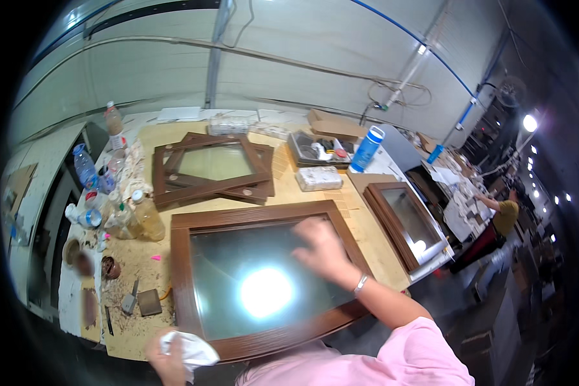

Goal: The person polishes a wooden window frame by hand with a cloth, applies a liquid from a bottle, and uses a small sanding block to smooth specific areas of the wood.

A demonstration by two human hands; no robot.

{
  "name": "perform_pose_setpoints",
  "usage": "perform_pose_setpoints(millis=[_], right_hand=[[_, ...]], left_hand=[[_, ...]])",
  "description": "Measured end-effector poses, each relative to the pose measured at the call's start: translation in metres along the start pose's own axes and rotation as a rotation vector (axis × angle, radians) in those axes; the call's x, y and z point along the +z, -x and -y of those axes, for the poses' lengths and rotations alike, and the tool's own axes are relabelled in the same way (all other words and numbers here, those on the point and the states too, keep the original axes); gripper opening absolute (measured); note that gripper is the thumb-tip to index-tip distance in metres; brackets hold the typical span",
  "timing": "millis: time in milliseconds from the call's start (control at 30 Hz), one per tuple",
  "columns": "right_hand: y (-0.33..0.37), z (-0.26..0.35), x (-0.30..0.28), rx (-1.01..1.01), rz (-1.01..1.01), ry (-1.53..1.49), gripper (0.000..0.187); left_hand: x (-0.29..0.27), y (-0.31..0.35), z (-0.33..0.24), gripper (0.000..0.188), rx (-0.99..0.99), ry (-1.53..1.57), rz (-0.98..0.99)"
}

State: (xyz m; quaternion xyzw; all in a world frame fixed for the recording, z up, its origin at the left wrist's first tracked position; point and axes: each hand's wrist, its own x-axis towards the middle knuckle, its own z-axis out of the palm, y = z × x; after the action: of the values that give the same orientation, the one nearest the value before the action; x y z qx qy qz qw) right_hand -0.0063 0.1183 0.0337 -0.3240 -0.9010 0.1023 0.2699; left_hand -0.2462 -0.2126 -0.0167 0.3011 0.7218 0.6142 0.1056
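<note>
A pale tabletop carries a wood-grained brown frame at six o'clock in my view. Round its glossy glass, my left hand at eight grips crumpled white cloth; my right hand, blurred, thumb and fingers apart, is over two; beyond one, a blue bottle bears unreadable white print.

The left hand curls closed; the right hand, blurred, reaches forward.

We see a pale pink top, its right sleeve short, a silver wristband, left hand and right hand ungloved
</note>
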Motion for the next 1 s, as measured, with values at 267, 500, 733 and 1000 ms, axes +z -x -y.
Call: perform_pose_setpoints(millis=[267, 500, 733, 1000], right_hand=[[0.046, -0.163, -0.029, 0.773, 0.03, -0.432, 0.033], [0.04, -0.168, -0.056, 0.883, 0.036, -0.821, 0.028], [0.03, -0.155, -0.063, 0.814, 0.035, -0.766, 0.025], [0.043, -0.137, -0.073, 0.874, -0.025, -1.066, 0.024]], left_hand=[[0.016, -0.011, -0.028, 0.015, 0.242, -0.367, 0.249], [0.028, 0.043, -0.095, 0.016, -0.292, 0.022, 0.858], [0.01, 0.026, -0.078, 0.022, -0.197, 0.187, 0.227], [0.066, 0.067, -0.071, 0.026, -0.646, 0.194, 0.889]])
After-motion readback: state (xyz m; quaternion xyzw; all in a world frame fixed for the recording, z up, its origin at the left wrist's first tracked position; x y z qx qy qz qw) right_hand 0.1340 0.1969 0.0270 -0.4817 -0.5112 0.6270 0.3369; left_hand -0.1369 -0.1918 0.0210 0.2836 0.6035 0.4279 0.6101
